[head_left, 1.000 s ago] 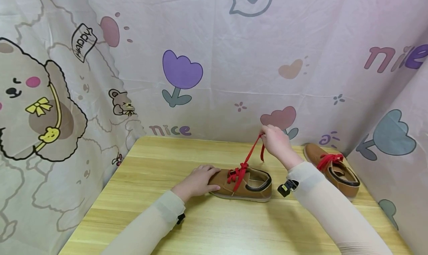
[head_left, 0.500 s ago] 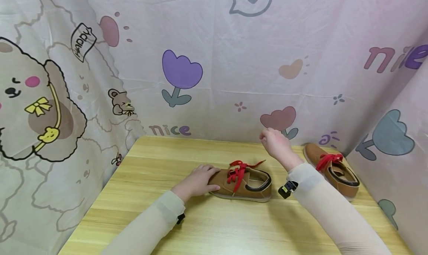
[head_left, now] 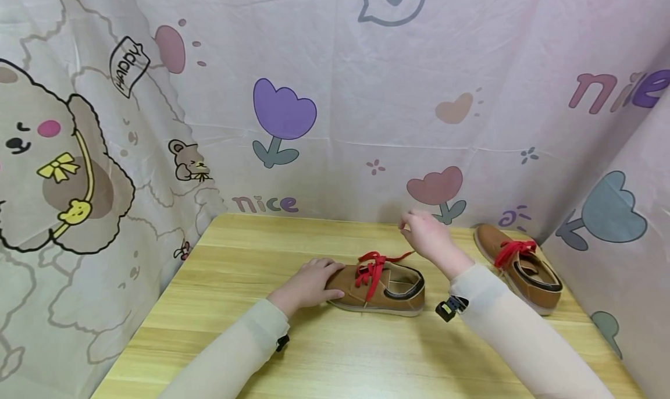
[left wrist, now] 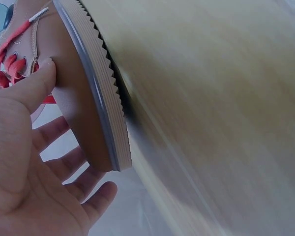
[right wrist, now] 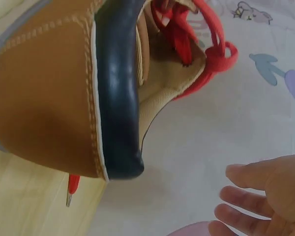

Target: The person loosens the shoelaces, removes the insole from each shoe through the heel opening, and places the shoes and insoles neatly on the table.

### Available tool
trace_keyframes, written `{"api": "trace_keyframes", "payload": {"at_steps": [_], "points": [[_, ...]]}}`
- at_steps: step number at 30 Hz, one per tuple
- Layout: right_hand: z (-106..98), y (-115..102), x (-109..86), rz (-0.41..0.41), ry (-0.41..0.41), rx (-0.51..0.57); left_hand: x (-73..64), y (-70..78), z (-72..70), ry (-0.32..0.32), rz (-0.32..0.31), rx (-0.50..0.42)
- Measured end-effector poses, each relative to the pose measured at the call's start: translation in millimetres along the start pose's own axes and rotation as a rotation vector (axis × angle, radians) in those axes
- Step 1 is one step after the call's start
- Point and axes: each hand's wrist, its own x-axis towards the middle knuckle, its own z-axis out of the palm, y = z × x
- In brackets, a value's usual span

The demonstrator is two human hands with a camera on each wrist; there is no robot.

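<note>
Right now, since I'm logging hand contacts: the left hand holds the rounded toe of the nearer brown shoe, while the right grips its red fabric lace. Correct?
No: the right hand is empty, not gripping the lace, as the right wrist view shows. The rest stands.

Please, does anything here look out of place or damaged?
Nothing looks damaged or spilled. Only the red shoelace on the brown shoe by the left hand looks untidy: its ends trail in different directions.
</note>
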Motion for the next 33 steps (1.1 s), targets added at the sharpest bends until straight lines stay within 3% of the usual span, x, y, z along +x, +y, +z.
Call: {"api": "trace_keyframes", "payload": {"at_steps": [11,21,33], "points": [[-3.0,-14.6,-12.2,-0.144,0.041,-0.022,0.2,0.3,-0.3,-0.007,0.0,-0.005],[-9.8,-30.1,-23.2,-0.227,0.018,-0.002,-0.8,0.8,-0.7,-0.008,-0.003,-0.006],[-4.5,-38.8,-32.6,-0.393,-0.011,0.018,-1.8,1.5,-1.5,-0.005,0.0,-0.001]]}}
